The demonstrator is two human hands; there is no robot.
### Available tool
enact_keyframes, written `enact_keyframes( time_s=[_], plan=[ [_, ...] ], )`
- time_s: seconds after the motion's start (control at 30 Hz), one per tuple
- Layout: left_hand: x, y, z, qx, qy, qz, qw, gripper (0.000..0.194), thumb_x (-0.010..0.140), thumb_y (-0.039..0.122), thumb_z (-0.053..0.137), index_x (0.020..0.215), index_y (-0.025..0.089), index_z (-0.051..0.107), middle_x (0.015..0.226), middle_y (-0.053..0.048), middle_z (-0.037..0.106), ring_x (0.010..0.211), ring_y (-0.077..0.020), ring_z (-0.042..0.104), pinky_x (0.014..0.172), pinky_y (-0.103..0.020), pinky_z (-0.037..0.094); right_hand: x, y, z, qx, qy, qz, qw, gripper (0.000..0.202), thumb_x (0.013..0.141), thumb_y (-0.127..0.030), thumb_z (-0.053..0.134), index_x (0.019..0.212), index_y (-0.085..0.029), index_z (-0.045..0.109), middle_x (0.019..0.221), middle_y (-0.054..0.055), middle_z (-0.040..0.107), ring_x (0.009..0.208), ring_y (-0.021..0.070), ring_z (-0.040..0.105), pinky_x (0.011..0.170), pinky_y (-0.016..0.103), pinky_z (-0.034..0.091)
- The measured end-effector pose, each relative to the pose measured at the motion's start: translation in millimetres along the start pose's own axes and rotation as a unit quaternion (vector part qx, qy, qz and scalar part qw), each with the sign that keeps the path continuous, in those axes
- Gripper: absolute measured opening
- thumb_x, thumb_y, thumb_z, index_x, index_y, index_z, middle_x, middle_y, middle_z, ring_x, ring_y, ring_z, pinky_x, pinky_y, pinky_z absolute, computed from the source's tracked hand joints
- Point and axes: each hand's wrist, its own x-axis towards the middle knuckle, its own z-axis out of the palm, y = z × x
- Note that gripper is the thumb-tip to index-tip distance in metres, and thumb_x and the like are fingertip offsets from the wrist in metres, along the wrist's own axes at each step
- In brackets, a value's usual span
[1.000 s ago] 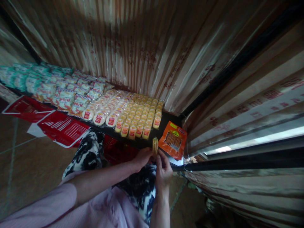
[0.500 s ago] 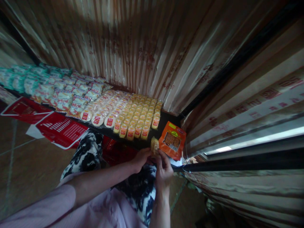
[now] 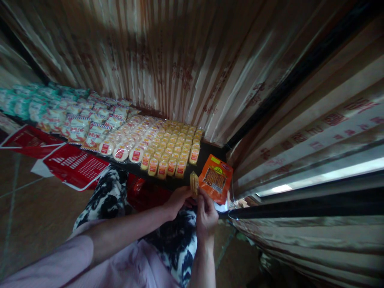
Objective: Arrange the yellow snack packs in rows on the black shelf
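Between my two hands is a small yellow wrapped snack (image 3: 194, 183), held upright above the dark shelf's front edge. My left hand (image 3: 179, 201) is closed on its left side, with some fingertips hidden. On the lower right, my right hand (image 3: 207, 210) pinches it between thumb and fingers. Just behind my right hand lies an orange snack pouch (image 3: 216, 178) with a picture of brown food on it. To the left stand rows of yellow wrapped snacks (image 3: 171, 150), similar in size and colour to the held one.
Round white wrapped snacks (image 3: 121, 151), white bags (image 3: 78, 128) and green bags (image 3: 22, 105) continue leftward along the dark shelf (image 3: 210, 149). A red printed sheet (image 3: 72, 164) hangs at its front. Pleated printed curtains (image 3: 180, 60) and black poles (image 3: 270, 212) border the back and right.
The held snack has turned slightly and looks narrower, with both hands still on it. The shelf goods appear shifted slightly left in view.
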Motion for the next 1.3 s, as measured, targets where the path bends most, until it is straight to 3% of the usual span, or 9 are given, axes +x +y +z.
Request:
enact_keyframes(
  time_s=[0.3,0.5,0.7,0.83,1.07,1.2,1.3],
  plan=[
    [7,-8,-0.9,0.23,0.034,0.101,0.967,0.036,0.081,0.048,0.058,0.097,0.015,0.057,0.085,-0.003,0.063,0.056,-0.0106,0.055,0.052,-0.023,0.041,7,-1,3,0.01,-0.036,0.02,0.999,0.046,0.079,-0.054,0.056,0.104,-0.017,0.065,0.105,0.01,0.07,0.098,0.0231,0.065,0.087,0.036,0.051],
    [7,-8,-2.3,0.338,0.069,0.194,0.918,0.019,0.087,0.031,0.053,0.098,0.017,0.057,0.096,-0.006,0.063,0.085,-0.018,0.06,0.078,-0.029,0.046,15,-11,6,0.003,-0.072,0.033,0.997,0.043,0.078,-0.055,0.057,0.103,-0.019,0.062,0.099,0.008,0.07,0.093,0.0228,0.065,0.081,0.034,0.05],
    [5,-10,-3.7,0.33,0.083,0.226,0.913,0.019,0.086,0.021,0.049,0.103,0.018,0.058,0.102,-0.007,0.059,0.094,-0.0197,0.058,0.086,-0.031,0.046,17,-17,7,-0.105,-0.07,-0.013,0.992,0.035,0.083,-0.056,0.049,0.083,-0.022,0.059,0.073,0.001,0.061,0.068,0.0171,0.055,0.064,0.028,0.042],
    [6,-9,-5.4,0.349,0.09,0.236,0.902,0.027,0.081,0.011,0.048,0.106,0.019,0.057,0.104,-0.007,0.057,0.099,-0.019,0.055,0.091,-0.032,0.044,23,-13,6,-0.17,-0.051,-0.065,0.982,0.036,0.085,-0.054,0.044,0.072,-0.022,0.054,0.072,0.001,0.055,0.071,0.0177,0.049,0.068,0.03,0.038],
    [11,0,-1.7,0.359,0.078,0.231,0.901,0.03,0.08,0.008,0.044,0.106,0.015,0.056,0.105,-0.008,0.057,0.098,-0.0187,0.055,0.09,-0.031,0.044,37,-16,11,-0.199,-0.054,-0.038,0.978,0.03,0.085,-0.045,0.043,0.083,-0.02,0.059,0.077,0.004,0.061,0.071,0.0187,0.053,0.066,0.03,0.037],
    [15,3,0.6,0.345,0.075,0.238,0.905,0.033,0.081,0.009,0.043,0.111,0.016,0.054,0.11,-0.009,0.056,0.103,-0.0188,0.055,0.092,-0.031,0.044,45,-16,15,-0.216,-0.036,-0.026,0.975,0.037,0.083,-0.045,0.041,0.096,-0.017,0.064,0.093,0.011,0.066,0.082,0.0228,0.059,0.073,0.034,0.041],
    [18,6,0.9,0.345,0.072,0.238,0.905,0.033,0.083,0.011,0.042,0.114,0.016,0.052,0.114,-0.01,0.056,0.106,-0.02,0.055,0.094,-0.033,0.044,51,-16,19,-0.217,-0.033,-0.027,0.975,0.042,0.082,-0.047,0.04,0.096,-0.016,0.065,0.093,0.012,0.068,0.081,0.0237,0.061,0.073,0.034,0.042]
  ],
)
